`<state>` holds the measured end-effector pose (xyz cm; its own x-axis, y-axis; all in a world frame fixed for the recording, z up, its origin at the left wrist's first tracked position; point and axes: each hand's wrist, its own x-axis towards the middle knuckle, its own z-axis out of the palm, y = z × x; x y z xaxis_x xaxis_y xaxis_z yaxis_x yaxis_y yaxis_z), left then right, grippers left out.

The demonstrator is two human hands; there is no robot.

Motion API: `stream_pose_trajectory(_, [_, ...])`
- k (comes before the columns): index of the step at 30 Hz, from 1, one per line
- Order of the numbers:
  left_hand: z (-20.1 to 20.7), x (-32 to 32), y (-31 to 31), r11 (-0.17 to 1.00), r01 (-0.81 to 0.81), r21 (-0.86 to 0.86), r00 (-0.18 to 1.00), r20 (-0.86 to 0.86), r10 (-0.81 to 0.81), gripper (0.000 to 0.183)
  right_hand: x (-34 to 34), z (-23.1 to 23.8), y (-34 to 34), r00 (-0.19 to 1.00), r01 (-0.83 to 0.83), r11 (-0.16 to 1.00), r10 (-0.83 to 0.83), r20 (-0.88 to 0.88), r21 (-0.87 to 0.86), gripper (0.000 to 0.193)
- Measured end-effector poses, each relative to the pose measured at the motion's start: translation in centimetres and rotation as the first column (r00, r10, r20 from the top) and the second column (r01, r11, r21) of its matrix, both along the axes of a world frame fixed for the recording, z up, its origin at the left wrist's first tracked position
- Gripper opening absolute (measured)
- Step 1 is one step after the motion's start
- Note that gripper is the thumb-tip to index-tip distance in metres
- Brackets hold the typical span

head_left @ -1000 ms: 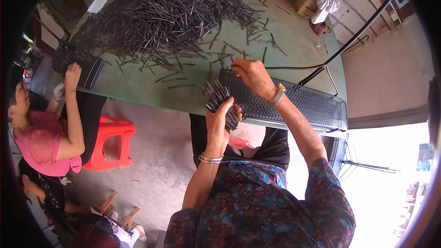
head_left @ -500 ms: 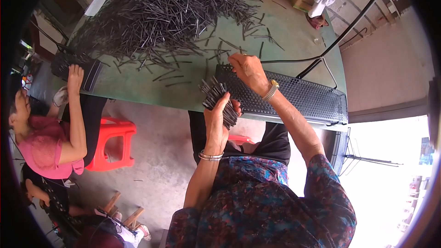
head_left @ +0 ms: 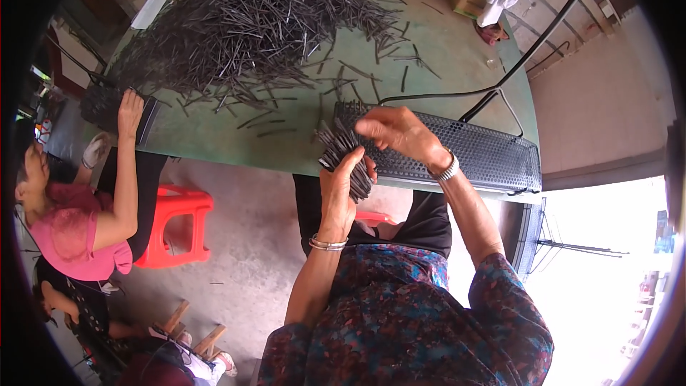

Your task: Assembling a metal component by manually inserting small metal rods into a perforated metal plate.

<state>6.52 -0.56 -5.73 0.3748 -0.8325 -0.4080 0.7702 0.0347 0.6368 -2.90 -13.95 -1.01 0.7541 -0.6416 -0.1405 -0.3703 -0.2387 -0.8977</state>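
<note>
The left hand (head_left: 344, 184) is raised with its fingers curled shut, forearm rising from below. The right hand (head_left: 391, 131) hovers just beyond it, fingers bent and pointing left, elbow bent at right.

**Inspector A:** Position of the main heap?

**Inspector B:** The pile of rods (head_left: 250, 21) lies on the bench (head_left: 443, 50), toward its far left; loose rods trail from it toward the near edge.

**Inspector A:** And the perforated tray (head_left: 479, 154)?

**Inspector B:** On the bench's near right edge, with a cable (head_left: 457, 93) running behind it. The left hand (head_left: 341, 186) holds a bundle of rods (head_left: 346, 161) just left of the tray; the right hand (head_left: 396, 132) is above the tray's left end, at the bundle's top.

**Inspector A:** Anyone else?

**Inspector B:** A co-worker's hand (head_left: 128, 111) on a second tray (head_left: 103, 104) at the bench's left corner; a stool (head_left: 175, 232) on the floor below
</note>
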Motion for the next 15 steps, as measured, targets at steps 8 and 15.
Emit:
stream_pose_trajectory(8, [0.5, -0.67, -0.38, 0.996, 0.081, -0.04, 0.996, -0.028, -0.082, 0.023, -0.75, -0.21, 0.94, 0.987, 0.031, 0.958, -0.075, 0.145, 0.285, 0.016])
stream_pose_trajectory(15, [0.47, -0.37, -0.46, 0.996, 0.092, 0.001, 0.995, -0.028, -0.092, 0.026, -0.94, -0.34, 1.13, 0.98, 0.112, 0.971, -0.144, 0.14, 0.212, 0.015])
